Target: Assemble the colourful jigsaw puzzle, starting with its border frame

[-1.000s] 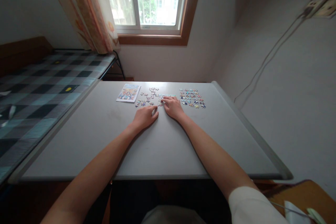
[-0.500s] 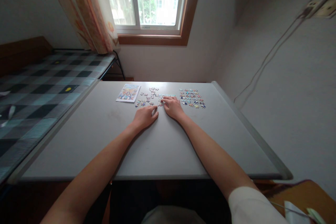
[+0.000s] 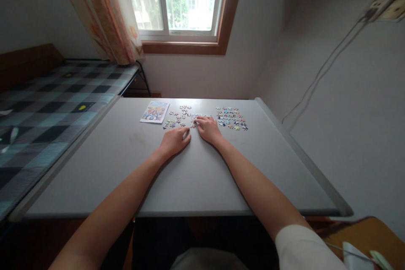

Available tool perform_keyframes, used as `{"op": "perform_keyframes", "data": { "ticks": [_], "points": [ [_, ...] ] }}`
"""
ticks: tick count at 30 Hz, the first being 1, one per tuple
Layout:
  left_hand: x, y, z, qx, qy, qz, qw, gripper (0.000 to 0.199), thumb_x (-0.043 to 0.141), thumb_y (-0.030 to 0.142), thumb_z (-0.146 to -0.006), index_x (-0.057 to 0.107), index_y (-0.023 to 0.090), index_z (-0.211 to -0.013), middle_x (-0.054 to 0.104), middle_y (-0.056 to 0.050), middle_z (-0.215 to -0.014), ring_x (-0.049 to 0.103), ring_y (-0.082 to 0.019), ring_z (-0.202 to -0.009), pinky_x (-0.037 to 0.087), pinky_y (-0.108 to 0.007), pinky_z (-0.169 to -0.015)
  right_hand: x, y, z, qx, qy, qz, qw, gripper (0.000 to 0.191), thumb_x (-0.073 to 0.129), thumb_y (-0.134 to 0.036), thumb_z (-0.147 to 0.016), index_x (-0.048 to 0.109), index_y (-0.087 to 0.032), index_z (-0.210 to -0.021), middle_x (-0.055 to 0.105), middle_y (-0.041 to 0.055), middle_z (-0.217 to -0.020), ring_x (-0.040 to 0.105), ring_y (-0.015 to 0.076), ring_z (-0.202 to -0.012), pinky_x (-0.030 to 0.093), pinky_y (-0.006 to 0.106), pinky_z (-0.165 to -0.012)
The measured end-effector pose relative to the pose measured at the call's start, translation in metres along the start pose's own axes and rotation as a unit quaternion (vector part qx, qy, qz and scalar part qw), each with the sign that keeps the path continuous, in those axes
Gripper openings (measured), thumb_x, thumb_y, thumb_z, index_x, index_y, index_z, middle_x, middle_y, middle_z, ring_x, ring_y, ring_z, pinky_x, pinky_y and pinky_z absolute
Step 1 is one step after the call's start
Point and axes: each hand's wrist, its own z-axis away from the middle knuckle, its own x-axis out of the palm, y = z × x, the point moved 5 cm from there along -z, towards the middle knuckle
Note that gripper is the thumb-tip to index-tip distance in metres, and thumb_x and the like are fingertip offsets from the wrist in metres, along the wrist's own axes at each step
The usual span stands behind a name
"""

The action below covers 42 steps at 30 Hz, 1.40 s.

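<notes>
We have both forearms stretched over the pale table (image 3: 196, 177), with our fingers meeting the puzzle work near the table's far side. Our left hand (image 3: 174, 140) rests on its side, its fingers curled together and its thumb bent towards them, leaving a small gap between; we cannot tell whether the tips pinch a piece. Our right hand (image 3: 208, 128) lies palm down, fingers bent and slightly apart, thumb tucked close to the forefinger; whether anything sits between those tips we cannot tell either.

The puzzle section (image 3: 193, 121) that appears joined lies right at the right fingertips, running down just left of them and along a narrow band beyond them, partly hidden by the hand. Just beyond the left fingers, and a little to their left, we see a scatter of loose pieces (image 3: 183, 125), some close to the knuckles and others farther off. To the right of the right fingers, well clear of the left ones, a second group of pieces (image 3: 231, 120) spreads out in rough rows, too small for us to make out what is printed on them. Farther left and beyond the left fingers, the printed picture sheet (image 3: 155, 112) lies flat, a colourful image on white paper. Far past all our fingertips stands the bright window (image 3: 193, 4), with a patterned curtain (image 3: 110, 17) to its left.
</notes>
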Motion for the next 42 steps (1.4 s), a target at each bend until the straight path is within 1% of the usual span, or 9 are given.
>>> {"op": "perform_keyframes", "data": {
  "ticks": [11, 17, 22, 27, 35, 42],
  "points": [
    [-0.0015, 0.0013, 0.0005, -0.009, -0.009, 0.002, 1.000, 0.037, 0.049, 0.038, -0.091, 0.061, 0.024, -0.123, 0.071, -0.005, -0.101, 0.065, -0.019, -0.091, 0.045, -0.025, -0.078, -0.0005, 0.0005, -0.0002, 0.001, -0.004, 0.001, 1.000, 0.031, 0.047, -0.021, -0.090, 0.068, -0.026, -0.112, 0.061, 0.0022, -0.129, 0.045, 0.0247, -0.117, 0.035, 0.044, -0.101],
    [-0.0003, 0.0006, 0.0002, 0.002, 0.004, -0.001, 1.000, 0.038, 0.049, 0.038, -0.091, 0.061, 0.023, -0.123, 0.071, -0.004, -0.098, 0.065, -0.019, -0.086, 0.045, -0.025, -0.075, -0.0006, -0.0006, -0.0001, 0.004, -0.011, 0.001, 1.000, 0.031, 0.047, -0.022, -0.090, 0.068, -0.025, -0.112, 0.060, 0.0028, -0.129, 0.045, 0.0247, -0.117, 0.035, 0.044, -0.100],
    [0.0009, -0.0008, -0.0003, 0.000, 0.004, -0.005, 1.000, 0.037, 0.049, 0.038, -0.091, 0.061, 0.024, -0.123, 0.071, -0.004, -0.097, 0.065, -0.018, -0.085, 0.044, -0.025, -0.074, -0.0015, -0.0013, -0.0001, 0.005, -0.008, 0.000, 1.000, 0.031, 0.047, -0.021, -0.090, 0.068, -0.025, -0.112, 0.061, 0.0029, -0.128, 0.045, 0.0250, -0.117, 0.035, 0.045, -0.100],
    [0.0004, -0.0001, -0.0001, 0.010, 0.013, -0.007, 1.000, 0.037, 0.049, 0.038, -0.091, 0.062, 0.023, -0.122, 0.071, -0.004, -0.096, 0.065, -0.019, -0.083, 0.044, -0.026, -0.072, -0.0011, -0.0011, -0.0002, 0.001, -0.005, -0.001, 1.000, 0.031, 0.047, -0.020, -0.089, 0.068, -0.025, -0.111, 0.061, 0.0026, -0.127, 0.046, 0.0251, -0.117, 0.035, 0.044, -0.100],
    [0.0012, -0.0009, -0.0004, 0.012, 0.018, -0.004, 1.000, 0.036, 0.050, 0.037, -0.091, 0.062, 0.023, -0.121, 0.071, -0.004, -0.096, 0.065, -0.019, -0.083, 0.045, -0.026, -0.074, -0.0005, -0.0003, -0.0004, -0.002, 0.001, 0.000, 1.000, 0.031, 0.048, -0.021, -0.088, 0.069, -0.025, -0.111, 0.062, 0.0022, -0.127, 0.046, 0.0256, -0.116, 0.036, 0.045, -0.099],
    [0.0006, 0.0002, -0.0003, 0.008, 0.012, 0.001, 1.000, 0.036, 0.050, 0.037, -0.090, 0.062, 0.023, -0.122, 0.071, -0.004, -0.095, 0.065, -0.019, -0.084, 0.045, -0.026, -0.075, -0.0003, 0.0002, -0.0005, -0.001, 0.001, -0.002, 1.000, 0.031, 0.047, -0.021, -0.088, 0.069, -0.026, -0.111, 0.062, 0.0025, -0.127, 0.046, 0.0252, -0.116, 0.036, 0.045, -0.099]
  ]
}}
